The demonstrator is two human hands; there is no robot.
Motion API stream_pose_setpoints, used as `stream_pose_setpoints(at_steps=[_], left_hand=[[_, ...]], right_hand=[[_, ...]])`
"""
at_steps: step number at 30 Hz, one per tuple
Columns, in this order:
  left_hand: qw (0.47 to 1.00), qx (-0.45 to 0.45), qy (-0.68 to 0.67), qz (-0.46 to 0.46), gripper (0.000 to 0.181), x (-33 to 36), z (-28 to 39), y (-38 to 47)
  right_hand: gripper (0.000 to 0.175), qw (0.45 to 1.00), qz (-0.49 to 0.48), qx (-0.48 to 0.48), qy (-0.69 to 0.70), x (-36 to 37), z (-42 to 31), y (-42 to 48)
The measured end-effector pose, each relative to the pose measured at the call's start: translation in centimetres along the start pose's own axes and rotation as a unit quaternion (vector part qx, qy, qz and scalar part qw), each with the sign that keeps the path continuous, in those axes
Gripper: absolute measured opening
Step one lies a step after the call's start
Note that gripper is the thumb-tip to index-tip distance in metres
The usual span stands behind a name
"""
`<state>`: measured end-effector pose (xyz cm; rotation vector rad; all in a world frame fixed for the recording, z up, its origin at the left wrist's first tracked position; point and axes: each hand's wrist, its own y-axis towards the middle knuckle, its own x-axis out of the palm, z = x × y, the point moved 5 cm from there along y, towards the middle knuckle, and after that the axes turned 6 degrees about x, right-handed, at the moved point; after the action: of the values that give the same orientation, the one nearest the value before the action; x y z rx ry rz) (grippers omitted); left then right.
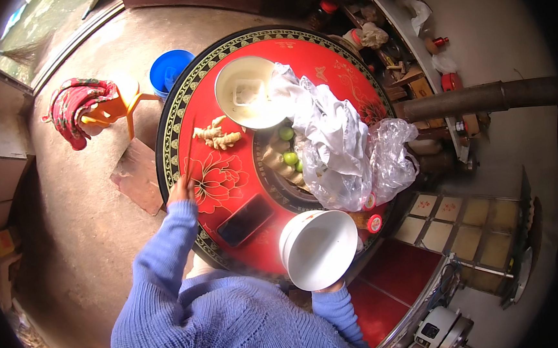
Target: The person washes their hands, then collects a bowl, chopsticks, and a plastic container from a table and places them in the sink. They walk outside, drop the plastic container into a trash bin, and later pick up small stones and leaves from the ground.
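Observation:
Two or more nested white bowls are tilted at the near edge of the round red table. My right hand grips them from beneath, its fingers mostly hidden. At the table's left edge, my left hand holds thin brown chopsticks that point away from me. A dark smartphone lies between my hands. Beyond it are a ginger root and a cream basin with a clear plastic container inside. Several green fruits sit mid-table, partly covered by a white cloth.
Clear plastic bags bulge over the table's right side, near a red-lidded jar. On the left floor stand a blue bucket and an orange stool with a red patterned cloth. A stovepipe runs along the right.

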<state>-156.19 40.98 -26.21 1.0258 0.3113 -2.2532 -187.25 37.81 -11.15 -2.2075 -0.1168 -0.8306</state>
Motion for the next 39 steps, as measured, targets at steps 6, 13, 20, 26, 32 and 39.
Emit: stream_pose_setpoints(at_steps=[6,13,20,26,32,39], left_hand=[[0.956,-0.196,-0.216,0.03,0.018,9.3,3.6,11.0],[0.896,-0.32,-0.284,-0.121,0.039,9.4,7.9,13.6],[0.985,-0.148,-0.085,-0.019,0.031,2.8,6.9,17.3],[0.989,-0.059,-0.109,0.078,0.028,-9.6,-2.7,10.8],[0.957,-0.207,-0.101,0.174,0.023,-18.7,-11.8,-3.1],[0.943,-0.244,-0.063,0.217,0.028,-21.6,-11.7,-14.6]], right_hand=[[0.041,1.0,0.014,-0.01,-0.008,-0.3,-0.3,-1.0],[0.042,0.998,0.044,-0.033,-0.003,-1.6,-1.3,-3.0],[0.044,0.999,0.028,-0.046,-0.003,-1.7,-1.5,-4.4],[0.044,0.998,-0.035,-0.053,-0.021,-0.6,-1.7,-4.0],[0.045,0.993,-0.101,-0.043,-0.047,0.2,-1.0,-5.3],[0.047,0.978,-0.188,-0.009,-0.091,-1.2,0.4,-9.2]])
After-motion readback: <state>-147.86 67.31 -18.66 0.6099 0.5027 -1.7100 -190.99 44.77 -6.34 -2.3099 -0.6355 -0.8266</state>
